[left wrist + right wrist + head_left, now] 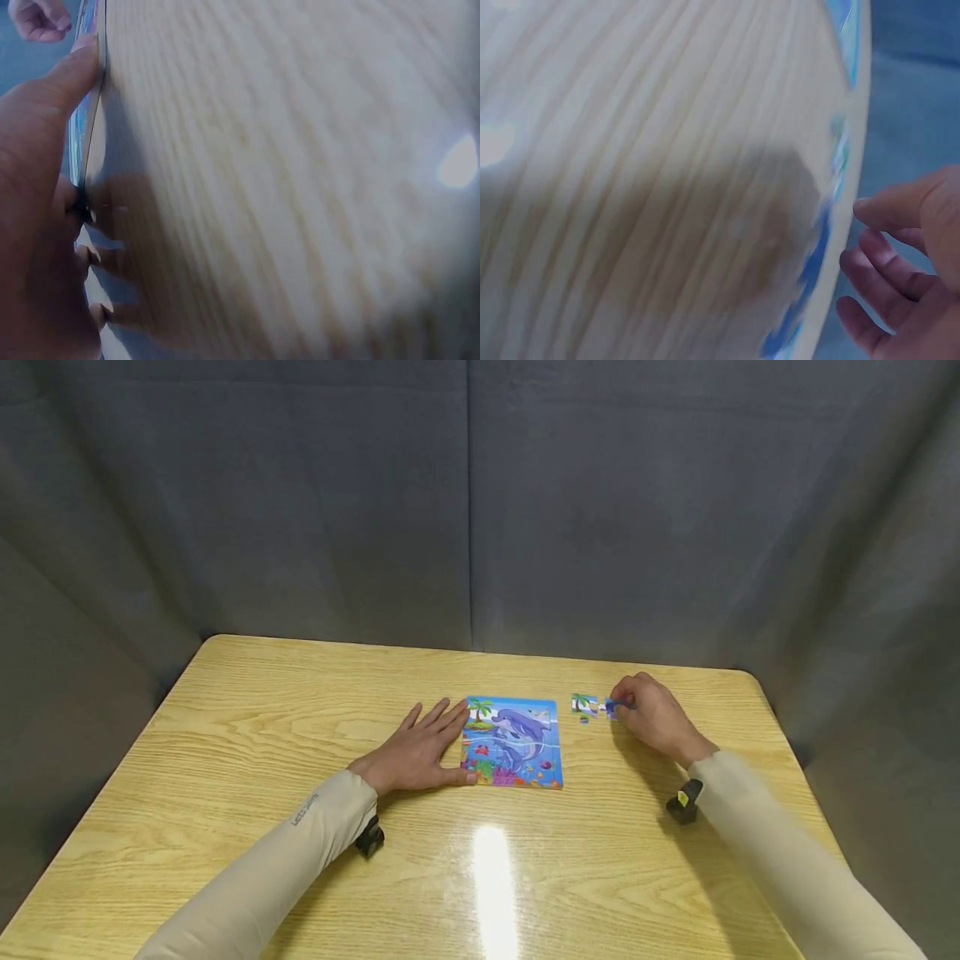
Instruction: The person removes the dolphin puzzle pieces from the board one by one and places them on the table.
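A square dolphin puzzle (517,752) lies on the table, mostly assembled in its tray. My left hand (416,760) is spread flat at its left side, with fingertips and thumb (64,79) touching the border. To the right of the tray lie several loose pieces, one with a palm tree (581,703) and one dark blue piece (814,262). Over the blue piece is my right hand (654,714), fingers bent loosely. In the right wrist view a gap shows between its thumb (892,206) and the other fingers, and no piece is visible there.
The wooden table (360,902) has rounded far corners and a bright light reflection near the front. A grey curtain (337,510) hangs behind it and at both sides. A dark wrist camera (370,837) sits under each wrist.
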The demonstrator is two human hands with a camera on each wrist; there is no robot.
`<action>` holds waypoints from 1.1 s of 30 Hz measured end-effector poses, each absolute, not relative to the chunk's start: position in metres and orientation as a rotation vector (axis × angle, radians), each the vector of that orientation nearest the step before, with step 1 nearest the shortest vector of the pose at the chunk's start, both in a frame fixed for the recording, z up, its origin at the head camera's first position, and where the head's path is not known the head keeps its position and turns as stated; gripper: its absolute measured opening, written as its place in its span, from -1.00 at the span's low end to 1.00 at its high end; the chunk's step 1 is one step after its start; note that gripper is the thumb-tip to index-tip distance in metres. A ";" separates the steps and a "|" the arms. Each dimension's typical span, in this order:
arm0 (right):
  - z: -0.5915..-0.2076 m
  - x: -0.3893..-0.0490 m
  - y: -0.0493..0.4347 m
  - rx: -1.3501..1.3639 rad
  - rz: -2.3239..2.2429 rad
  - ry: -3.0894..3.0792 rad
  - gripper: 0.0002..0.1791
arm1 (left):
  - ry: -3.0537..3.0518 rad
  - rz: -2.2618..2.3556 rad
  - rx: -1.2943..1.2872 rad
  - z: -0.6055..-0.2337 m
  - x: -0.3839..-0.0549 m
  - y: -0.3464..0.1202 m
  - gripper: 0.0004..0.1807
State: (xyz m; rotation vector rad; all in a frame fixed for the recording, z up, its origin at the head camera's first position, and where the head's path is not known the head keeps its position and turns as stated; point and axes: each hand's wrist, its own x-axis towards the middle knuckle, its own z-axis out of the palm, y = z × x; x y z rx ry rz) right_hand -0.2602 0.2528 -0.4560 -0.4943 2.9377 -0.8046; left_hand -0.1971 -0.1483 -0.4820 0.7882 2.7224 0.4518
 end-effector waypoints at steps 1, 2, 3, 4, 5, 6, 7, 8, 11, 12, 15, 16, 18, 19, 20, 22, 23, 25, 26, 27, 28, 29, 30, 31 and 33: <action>-0.453 -0.259 0.246 -0.520 -0.814 2.923 -0.82 | 2.718 0.449 0.785 -0.481 -0.197 -0.148 0.17; -0.451 -0.257 0.240 -0.549 -0.821 2.910 -0.82 | 2.715 0.446 0.782 -0.481 -0.197 -0.148 0.17; -0.449 -0.256 0.233 -0.577 -0.825 2.897 -0.81 | 2.710 0.446 0.780 -0.480 -0.197 -0.147 0.17; -0.447 -0.255 0.227 -0.595 -0.833 2.880 -0.81 | 2.707 0.442 0.776 -0.479 -0.197 -0.147 0.17; -0.445 -0.255 0.221 -0.608 -0.838 2.865 -0.81 | 2.705 0.440 0.773 -0.479 -0.197 -0.147 0.17; -0.443 -0.254 0.215 -0.621 -0.848 2.849 -0.81 | 2.703 0.436 0.771 -0.478 -0.197 -0.147 0.17; -0.441 -0.253 0.209 -0.634 -0.850 2.840 -0.80 | 2.702 0.437 0.773 -0.478 -0.197 -0.148 0.17; -0.440 -0.253 0.204 -0.643 -0.854 2.830 -0.80 | 2.701 0.439 0.776 -0.477 -0.197 -0.148 0.17; -0.436 -0.252 0.189 -0.672 -0.854 2.798 -0.79 | 2.702 0.447 0.783 -0.477 -0.197 -0.148 0.18; -0.435 -0.252 0.185 -0.684 -0.855 2.787 -0.78 | 2.702 0.450 0.785 -0.477 -0.197 -0.148 0.18; -0.434 -0.250 0.171 -0.711 -0.833 2.749 -0.77 | 2.704 0.454 0.784 -0.477 -0.197 -0.148 0.18; -0.435 -0.250 0.168 -0.724 -0.821 2.738 -0.76 | 2.705 0.455 0.783 -0.478 -0.197 -0.147 0.18; -0.435 -0.248 0.161 -0.745 -0.799 2.715 -0.76 | 2.706 0.453 0.779 -0.478 -0.198 -0.148 0.18; -0.436 -0.247 0.158 -0.757 -0.789 2.701 -0.76 | 2.709 0.455 0.779 -0.479 -0.198 -0.148 0.19; -0.437 -0.246 0.154 -0.770 -0.781 2.689 -0.76 | 2.710 0.451 0.775 -0.479 -0.198 -0.148 0.19; -0.438 -0.245 0.148 -0.792 -0.768 2.662 -0.75 | 2.714 0.449 0.770 -0.479 -0.198 -0.148 0.19; -0.438 -0.244 0.145 -0.797 -0.761 2.650 -0.75 | 2.714 0.446 0.765 -0.479 -0.198 -0.148 0.20; -0.440 -0.242 0.140 -0.815 -0.749 2.632 -0.73 | 2.716 0.449 0.763 -0.478 -0.197 -0.148 0.20; -0.440 -0.241 0.137 -0.830 -0.734 2.630 -0.71 | 2.715 0.452 0.763 -0.478 -0.197 -0.148 0.20; -0.441 -0.241 0.135 -0.847 -0.715 2.627 -0.70 | 2.713 0.454 0.763 -0.477 -0.197 -0.148 0.20; -0.442 -0.240 0.133 -0.867 -0.696 2.626 -0.68 | 2.711 0.460 0.763 -0.477 -0.197 -0.148 0.20; -0.443 -0.239 0.130 -0.896 -0.676 2.628 -0.67 | 2.707 0.457 0.760 -0.477 -0.197 -0.148 0.21; -0.443 -0.239 0.129 -0.919 -0.656 2.630 -0.65 | 2.706 0.459 0.761 -0.478 -0.197 -0.148 0.21; -0.444 -0.238 0.127 -0.945 -0.628 2.637 -0.65 | 2.705 0.458 0.761 -0.478 -0.197 -0.148 0.21; -0.444 -0.238 0.123 -0.964 -0.578 2.650 -0.62 | 2.703 0.455 0.759 -0.479 -0.197 -0.147 0.21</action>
